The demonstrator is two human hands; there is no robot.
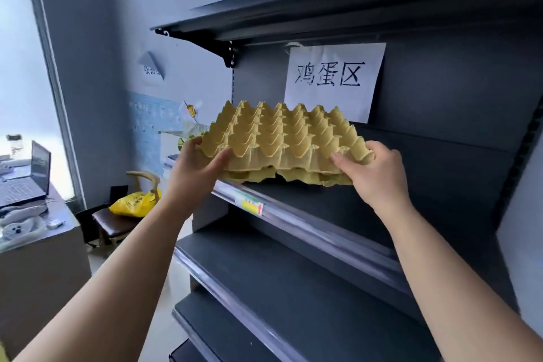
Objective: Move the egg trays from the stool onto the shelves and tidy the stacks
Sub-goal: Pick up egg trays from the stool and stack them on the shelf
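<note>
Two hands grip the egg trays (282, 138)

Left hand (199, 164): thumb on the near rim, fingers hidden beneath. Right hand (376, 167): fingers curled over the corner. Stack sits on the shelf (323, 203) lip. I'd push it in level, both sides together.

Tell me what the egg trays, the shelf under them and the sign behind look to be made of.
The egg trays: moulded paper pulp, matte yellowish, with fibrous, ragged edges. The shelf: probably painted sheet metal, smooth dark grey with a faint sheen; its front strip looks like clear glossy plastic. The sign: plain white paper, curling, with black handwritten characters.
</note>
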